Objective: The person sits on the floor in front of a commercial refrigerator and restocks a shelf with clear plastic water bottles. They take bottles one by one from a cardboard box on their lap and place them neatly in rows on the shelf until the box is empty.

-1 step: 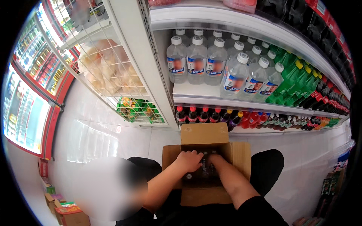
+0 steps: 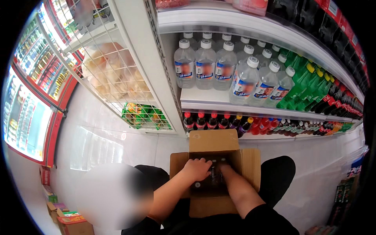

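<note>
Pale tiled floor (image 2: 117, 152) of a shop aisle; red-framed coolers (image 2: 58, 117) to the left, a white drinks shelf (image 2: 203, 94) beyond the box. One person sits or crouches before me, one cardboard box (image 2: 214, 140) between two dark-clad knees, four flaps folded out.

Key relation: a clear bottle (image 2: 214, 176) lies inside the box, between the hands. Its long axis, as viewed, runs away from the person, cap end far; whether upright or tilted, cannot tell. Left hand (image 2: 197, 169) flanks it on the left, right hand (image 2: 225, 171) on the right, sunk deeper. Neither is plainly nearer.

Hands: left has fingers half-curled, tips beside the bottle's cap end; hold not confirmed. Right fingers hidden; spread and grip cannot be told.

Counts: in the box, three caps discernible, remainder too dark. On the shelf, white-capped clear bottles (image 2: 204, 70): about fifteen caps. Row below, left end: four red-capped dark bottles (image 2: 200, 122), then two with yellow caps (image 2: 246, 125).
</note>
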`<state>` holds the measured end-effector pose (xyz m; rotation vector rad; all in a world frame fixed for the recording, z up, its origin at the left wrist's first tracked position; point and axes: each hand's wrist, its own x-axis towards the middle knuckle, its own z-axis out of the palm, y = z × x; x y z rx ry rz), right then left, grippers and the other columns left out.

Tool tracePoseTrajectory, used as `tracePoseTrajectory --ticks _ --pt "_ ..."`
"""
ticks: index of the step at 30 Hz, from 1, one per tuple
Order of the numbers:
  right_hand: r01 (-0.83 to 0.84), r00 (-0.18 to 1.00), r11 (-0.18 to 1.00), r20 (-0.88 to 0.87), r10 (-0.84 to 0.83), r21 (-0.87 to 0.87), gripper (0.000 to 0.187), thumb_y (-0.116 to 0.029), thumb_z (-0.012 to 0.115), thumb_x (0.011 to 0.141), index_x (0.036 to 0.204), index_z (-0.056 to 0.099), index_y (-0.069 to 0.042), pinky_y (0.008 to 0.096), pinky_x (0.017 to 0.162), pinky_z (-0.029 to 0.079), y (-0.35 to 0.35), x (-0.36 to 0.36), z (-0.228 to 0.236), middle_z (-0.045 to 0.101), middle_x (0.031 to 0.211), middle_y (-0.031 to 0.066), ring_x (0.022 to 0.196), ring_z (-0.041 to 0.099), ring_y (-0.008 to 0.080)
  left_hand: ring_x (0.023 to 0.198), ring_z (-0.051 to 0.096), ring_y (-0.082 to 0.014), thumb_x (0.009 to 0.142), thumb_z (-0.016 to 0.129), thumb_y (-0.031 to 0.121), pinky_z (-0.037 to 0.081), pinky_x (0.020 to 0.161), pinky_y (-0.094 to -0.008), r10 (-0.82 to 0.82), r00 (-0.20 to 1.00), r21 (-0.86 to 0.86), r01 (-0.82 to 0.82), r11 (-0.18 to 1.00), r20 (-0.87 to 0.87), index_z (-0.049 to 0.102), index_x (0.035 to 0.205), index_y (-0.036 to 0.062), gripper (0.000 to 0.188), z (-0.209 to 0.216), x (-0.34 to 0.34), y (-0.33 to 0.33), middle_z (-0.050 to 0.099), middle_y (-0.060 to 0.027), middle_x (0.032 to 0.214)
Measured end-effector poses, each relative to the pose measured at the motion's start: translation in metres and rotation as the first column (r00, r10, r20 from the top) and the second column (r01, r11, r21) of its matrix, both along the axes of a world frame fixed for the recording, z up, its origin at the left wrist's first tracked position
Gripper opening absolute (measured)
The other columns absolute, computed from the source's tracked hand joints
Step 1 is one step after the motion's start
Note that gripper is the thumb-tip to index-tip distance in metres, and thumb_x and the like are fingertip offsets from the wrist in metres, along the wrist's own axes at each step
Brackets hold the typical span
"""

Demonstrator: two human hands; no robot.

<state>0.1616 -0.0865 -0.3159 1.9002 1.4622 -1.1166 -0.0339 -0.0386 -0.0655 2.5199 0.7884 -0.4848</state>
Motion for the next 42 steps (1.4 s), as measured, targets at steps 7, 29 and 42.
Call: tracePoseTrajectory --ticks 7,29,42 --pt "-0.09 0.993 0.984 0.089 0.077 0.153 0.073 -0.052 0.073 0.081 0.145 0.056 -0.022 0.049 0.11 0.046 -0.024 -0.007 -0.074 0.057 0.148 0.0141 0.134 0.056 0.0357 0.115 0.066 -0.0371 0.097 0.065 0.039 0.055 0.092 -0.0513 -0.014 1.0 -0.014 0.013 1.0 -0.026 0.055 0.138 0.0126 0.05 0.008 -0.001 -0.001 0.064 -0.0166 0.124" --pt "0.332 0.943 0.936 -0.047 -0.329 0.113 0.103 -0.056 0.074 0.079 0.162 0.03 -0.013 0.053 0.126 0.017 -0.017 -0.026 -0.014 0.018 0.169 0.0213 0.154 0.019 0.0416 0.111 0.067 -0.0369 0.095 0.066 0.037 0.055 0.088 -0.0501 -0.025 1.0 0.007 0.025 1.0 -0.011 0.054 0.142 0.0128 0.054 0.011 0.001 0.0 0.065 -0.0165 0.122" --pt "0.295 0.955 0.948 -0.067 -0.289 0.115 0.102 -0.054 0.077 0.076 0.16 0.034 -0.014 0.0538 0.124 0.021 -0.01 -0.025 -0.018 0.02 0.167 0.021 0.151 0.022 0.0429 0.106 0.068 -0.0367 0.093 0.069 0.036 0.056 0.086 -0.0492 -0.029 0.999 0.03 0.028 0.999 0.031 0.056 0.14 0.0132 0.053 0.008 0.0 -0.002 0.066 -0.0155 0.119"
